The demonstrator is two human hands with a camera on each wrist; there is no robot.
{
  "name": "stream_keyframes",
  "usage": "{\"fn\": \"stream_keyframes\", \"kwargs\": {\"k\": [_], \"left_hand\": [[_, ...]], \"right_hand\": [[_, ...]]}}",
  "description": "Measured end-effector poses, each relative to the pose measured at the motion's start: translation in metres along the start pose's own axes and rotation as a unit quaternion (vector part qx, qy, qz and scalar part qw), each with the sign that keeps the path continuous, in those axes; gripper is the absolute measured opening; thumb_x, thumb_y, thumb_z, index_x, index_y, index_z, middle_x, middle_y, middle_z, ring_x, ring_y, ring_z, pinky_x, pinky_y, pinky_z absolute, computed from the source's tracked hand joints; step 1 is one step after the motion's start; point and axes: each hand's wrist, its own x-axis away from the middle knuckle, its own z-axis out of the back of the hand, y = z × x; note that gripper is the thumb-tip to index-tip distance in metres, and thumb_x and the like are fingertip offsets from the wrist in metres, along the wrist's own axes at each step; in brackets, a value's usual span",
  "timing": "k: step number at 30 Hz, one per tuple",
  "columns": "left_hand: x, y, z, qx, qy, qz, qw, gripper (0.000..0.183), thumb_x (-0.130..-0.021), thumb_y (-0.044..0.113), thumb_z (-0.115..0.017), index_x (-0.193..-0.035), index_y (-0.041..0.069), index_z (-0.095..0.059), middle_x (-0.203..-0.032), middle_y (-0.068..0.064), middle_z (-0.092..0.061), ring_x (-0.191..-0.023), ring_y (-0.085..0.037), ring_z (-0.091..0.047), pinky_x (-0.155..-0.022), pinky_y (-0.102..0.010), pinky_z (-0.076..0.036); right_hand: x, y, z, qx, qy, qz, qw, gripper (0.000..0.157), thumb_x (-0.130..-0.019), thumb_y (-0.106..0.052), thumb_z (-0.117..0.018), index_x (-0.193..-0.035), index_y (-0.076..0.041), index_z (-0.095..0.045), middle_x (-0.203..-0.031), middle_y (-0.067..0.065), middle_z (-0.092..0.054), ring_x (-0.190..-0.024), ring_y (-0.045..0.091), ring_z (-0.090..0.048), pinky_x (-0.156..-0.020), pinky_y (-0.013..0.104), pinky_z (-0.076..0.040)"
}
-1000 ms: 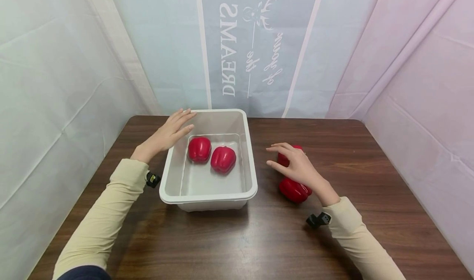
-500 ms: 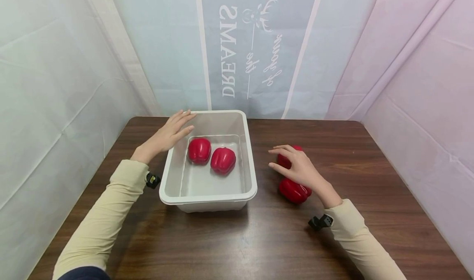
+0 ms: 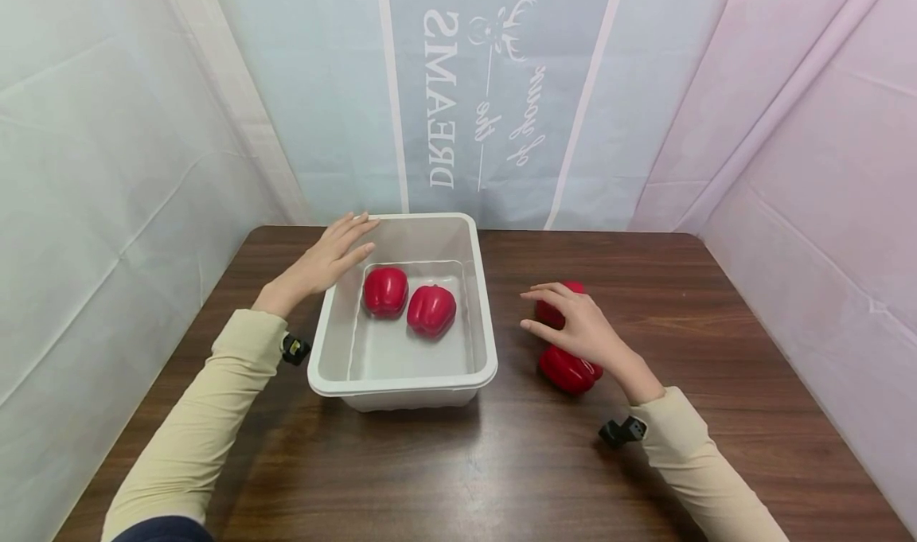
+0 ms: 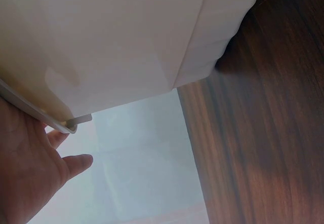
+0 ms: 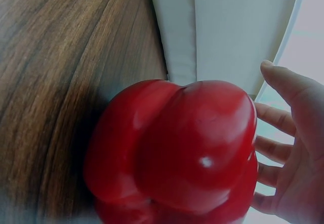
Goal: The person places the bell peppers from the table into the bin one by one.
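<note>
My left hand (image 3: 322, 265) lies along the far left rim of a light grey plastic bin (image 3: 401, 386), fingers stretched out. In the left wrist view that hand (image 4: 28, 168) is right at the rim, some fingers partly hidden behind it. Two red bell peppers sit in the bin: one at the left (image 3: 385, 291), another in the middle (image 3: 431, 311). My right hand (image 3: 579, 329), loosely spread, hovers above two more on the table, a nearer pepper (image 3: 569, 369) and a farther one (image 3: 550, 313) partly covered by the hand. A pepper (image 5: 187, 148) fills much of the right wrist view.
The bin stands on a dark brown wooden table (image 3: 458, 478). Pale cloth sheets hang at the left, right and back; the back cloth (image 3: 344, 112) carries mirrored white lettering. A small black camera (image 3: 622, 430) is worn on the right wrist, another (image 3: 294, 348) on the left.
My right hand has shifted slightly to the right and toward me. The left hand, the bin and the peppers stay where they were.
</note>
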Motion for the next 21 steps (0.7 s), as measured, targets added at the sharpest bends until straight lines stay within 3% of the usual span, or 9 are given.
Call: {"fn": "stream_keyframes", "kwargs": {"k": [5,12,21], "left_hand": [[0.0017,0.0018,-0.0001,0.003,0.005,-0.007,1.0000,0.057,-0.097,0.049,-0.034,-0.148,0.024,-0.026,-0.155,-0.006,-0.017,-0.143,-0.027,-0.002,-0.113,-0.053,-0.004],[0.0010,0.0018,-0.0002,0.001,0.003,-0.004,1.0000,0.057,-0.097,0.050,-0.033,-0.148,0.024,-0.025,-0.155,-0.007,-0.016,-0.143,-0.027,-0.002,-0.113,-0.054,-0.004],[0.0008,0.0010,0.0001,0.002,0.001,-0.001,1.0000,0.058,-0.097,0.050,-0.033,-0.148,0.024,-0.024,-0.155,-0.010,-0.016,-0.143,-0.027,-0.001,-0.112,-0.055,-0.003]], "right_hand": [[0.0027,0.0012,-0.0025,0.010,-0.003,-0.006,1.000,0.047,-0.083,-0.045,-0.066,-0.122,-0.021,-0.060,-0.123,0.002,-0.057,-0.113,0.020,-0.054,-0.085,0.056,-0.040],[0.0055,0.0022,-0.0046,0.011,-0.009,-0.016,1.000,0.049,-0.082,-0.046,-0.066,-0.122,-0.020,-0.060,-0.124,0.003,-0.056,-0.113,0.022,-0.053,-0.088,0.062,-0.037],[0.0075,0.0013,-0.0044,0.015,-0.010,-0.014,1.000,0.047,-0.082,-0.046,-0.066,-0.121,-0.021,-0.060,-0.124,0.004,-0.057,-0.113,0.024,-0.053,-0.090,0.060,-0.037]]}}
